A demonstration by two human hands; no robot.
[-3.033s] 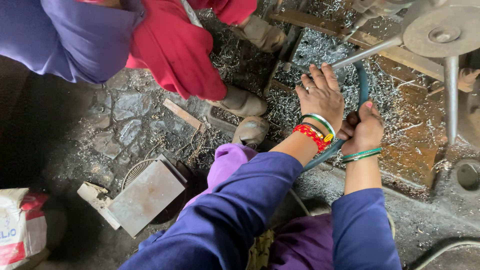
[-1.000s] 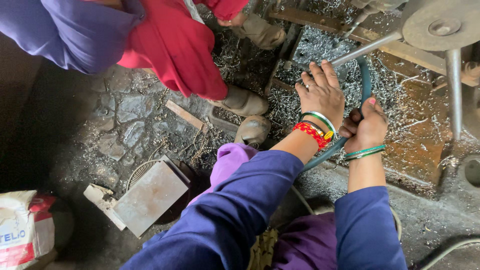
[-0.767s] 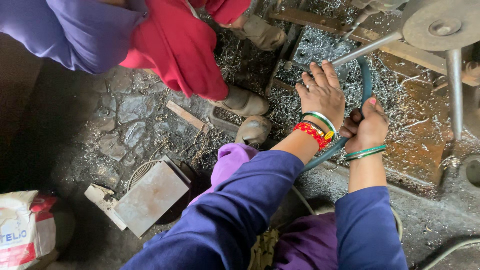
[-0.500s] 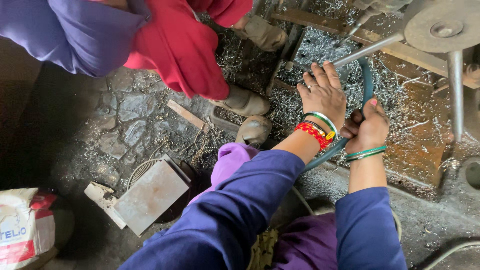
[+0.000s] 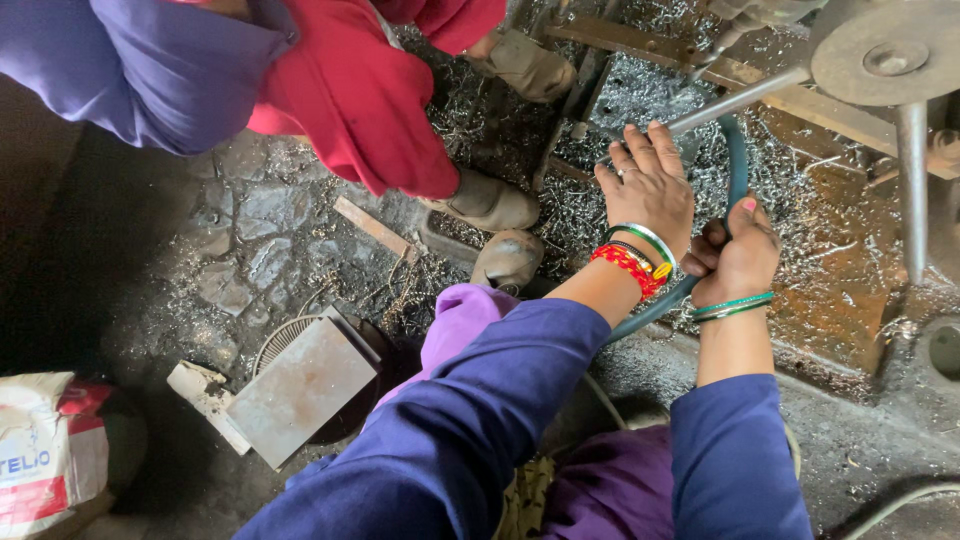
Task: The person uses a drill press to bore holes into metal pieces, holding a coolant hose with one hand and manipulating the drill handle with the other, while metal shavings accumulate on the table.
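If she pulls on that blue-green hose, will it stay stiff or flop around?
The hose curves past the right hand gripping it, so it probably bends rather than staying rigid. It keeps a smooth arc without kinking, so it is likely springy, not limp. Metal shavings lie around it; it might feel gritty or oily.

A cracked stone floor (image 5: 250, 240), dark and grimy, carries silvery metal shavings (image 5: 640, 100) and a flat metal plate (image 5: 300, 390); rusty machine parts (image 5: 880, 50) stand above.

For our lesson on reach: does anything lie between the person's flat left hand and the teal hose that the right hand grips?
Nothing visible does. The left hand lies flat on the metal shavings beside the hose, which the right hand grips; only shavings lie between.
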